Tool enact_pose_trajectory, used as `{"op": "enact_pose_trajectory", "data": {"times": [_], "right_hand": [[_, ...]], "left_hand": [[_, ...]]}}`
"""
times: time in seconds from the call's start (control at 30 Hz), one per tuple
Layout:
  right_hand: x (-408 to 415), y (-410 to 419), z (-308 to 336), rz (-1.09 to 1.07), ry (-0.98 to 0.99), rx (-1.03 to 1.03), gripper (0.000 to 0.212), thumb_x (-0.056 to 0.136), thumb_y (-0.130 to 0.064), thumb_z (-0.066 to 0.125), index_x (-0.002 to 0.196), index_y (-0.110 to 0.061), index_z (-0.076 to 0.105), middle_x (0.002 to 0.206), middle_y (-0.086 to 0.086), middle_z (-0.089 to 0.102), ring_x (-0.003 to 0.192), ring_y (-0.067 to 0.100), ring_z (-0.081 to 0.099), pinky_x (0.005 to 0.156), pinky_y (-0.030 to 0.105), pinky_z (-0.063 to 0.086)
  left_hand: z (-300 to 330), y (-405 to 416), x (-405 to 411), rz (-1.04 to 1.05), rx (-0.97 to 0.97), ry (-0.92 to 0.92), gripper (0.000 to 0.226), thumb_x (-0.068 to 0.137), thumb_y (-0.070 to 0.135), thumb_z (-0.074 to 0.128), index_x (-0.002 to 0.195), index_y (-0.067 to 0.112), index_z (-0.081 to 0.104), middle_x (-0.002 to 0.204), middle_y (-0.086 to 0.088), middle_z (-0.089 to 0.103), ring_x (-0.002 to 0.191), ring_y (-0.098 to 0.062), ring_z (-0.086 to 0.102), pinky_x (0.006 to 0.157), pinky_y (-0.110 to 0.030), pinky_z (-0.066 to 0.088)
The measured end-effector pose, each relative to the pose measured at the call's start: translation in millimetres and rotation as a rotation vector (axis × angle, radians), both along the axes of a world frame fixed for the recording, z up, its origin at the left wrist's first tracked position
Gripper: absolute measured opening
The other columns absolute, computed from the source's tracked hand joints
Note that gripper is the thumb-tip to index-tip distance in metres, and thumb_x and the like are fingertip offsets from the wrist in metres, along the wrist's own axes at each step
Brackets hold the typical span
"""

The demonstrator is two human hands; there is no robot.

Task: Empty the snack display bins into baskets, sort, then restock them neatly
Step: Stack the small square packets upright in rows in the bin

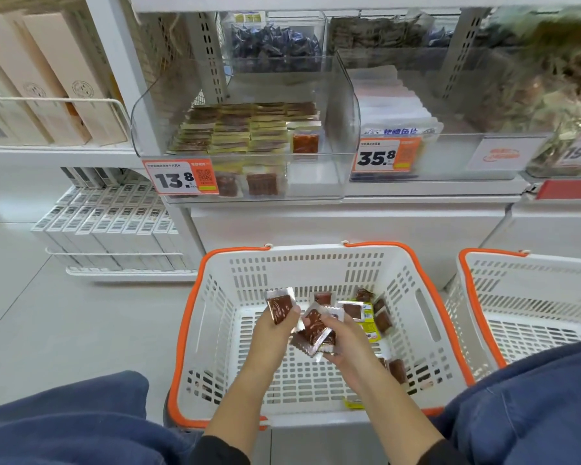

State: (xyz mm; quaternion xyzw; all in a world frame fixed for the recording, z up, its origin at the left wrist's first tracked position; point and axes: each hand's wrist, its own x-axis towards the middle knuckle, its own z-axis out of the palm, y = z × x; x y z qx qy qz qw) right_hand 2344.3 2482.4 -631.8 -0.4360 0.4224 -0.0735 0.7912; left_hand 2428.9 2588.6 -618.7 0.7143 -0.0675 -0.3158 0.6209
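- Orange-rimmed white slatted basket [215, 330], the landmark, stands on the floor directly below the clear display bin [346, 129].
- Left hand [275, 327], above the basket's middle, pinches one snack packet [280, 306]: a square of glossy dark red-brown with crimped silver edges, held upright between thumb and fingers.
- Right hand [342, 337], just right of the left hand, curls its fingers round a small bunch of packets [312, 333] of the same kind, fanned and tilted.
- Loose packets [381, 318] lie on the basket floor toward its far-right corner, red-brown ones mixed with a yellow-green wrapper [369, 325]; more rest near the right wall [398, 370].
- Display bin above the basket holds tidy rows of yellow-edged brown packets [235, 129] at its left and middle; its right part is bare. An orange price tag [180, 177] reading 13.8 is fixed to its front.
- Second basket [477, 297] stands just right of the first.
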Motion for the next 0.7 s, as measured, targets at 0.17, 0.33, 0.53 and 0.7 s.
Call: {"op": "enact_pose_trajectory", "data": {"times": [0.17, 0.33, 0.53, 0.7], "right_hand": [[0.1, 0.2, 9.9, 0.108, -0.009, -0.064, 0.017, 0.093, -0.027, 0.061, 0.108, -0.024, 0.068, 0.102, 0.003, 0.072, 0.092, 0.022, 0.068, 0.084, 0.040, 0.050], [4.3, 4.9, 13.7, -0.054, -0.087, 0.096, 0.036, 0.103, -0.031, 0.041, 0.100, -0.006, 0.067, 0.089, 0.017, 0.073, 0.077, 0.030, 0.068, 0.081, 0.051, 0.055], [6.4, 6.2, 13.0, -0.085, -0.192, 0.174, 0.034, 0.100, -0.004, 0.041, 0.131, -0.009, 0.054, 0.114, 0.017, 0.069, 0.097, 0.027, 0.067, 0.085, 0.041, 0.053], [4.5, 8.7, 21.0, -0.030, -0.210, 0.126, 0.027, 0.093, 0.010, 0.046, 0.110, 0.000, 0.065, 0.092, 0.011, 0.074, 0.079, 0.019, 0.072, 0.064, 0.026, 0.057]], "left_hand": [[-2.8, 11.2, 12.3, -0.266, 0.028, 0.139, 0.028, 0.083, 0.021, 0.074, 0.111, 0.017, 0.067, 0.105, -0.003, 0.073, 0.095, -0.021, 0.066, 0.090, -0.036, 0.048], [-4.6, 6.4, 10.3, -0.262, 0.012, 0.194, 0.034, 0.083, 0.011, 0.071, 0.115, 0.019, 0.063, 0.108, -0.005, 0.072, 0.102, -0.023, 0.066, 0.092, -0.037, 0.049], [0.9, 9.2, 14.3, -0.174, -0.129, 0.327, 0.024, 0.090, 0.007, 0.062, 0.113, 0.003, 0.068, 0.109, -0.017, 0.071, 0.097, -0.024, 0.067, 0.092, -0.035, 0.053], [3.7, 8.0, 14.4, -0.194, -0.135, 0.304, 0.027, 0.090, 0.011, 0.064, 0.115, 0.006, 0.068, 0.110, -0.016, 0.071, 0.097, -0.025, 0.067, 0.084, -0.034, 0.052]]}}
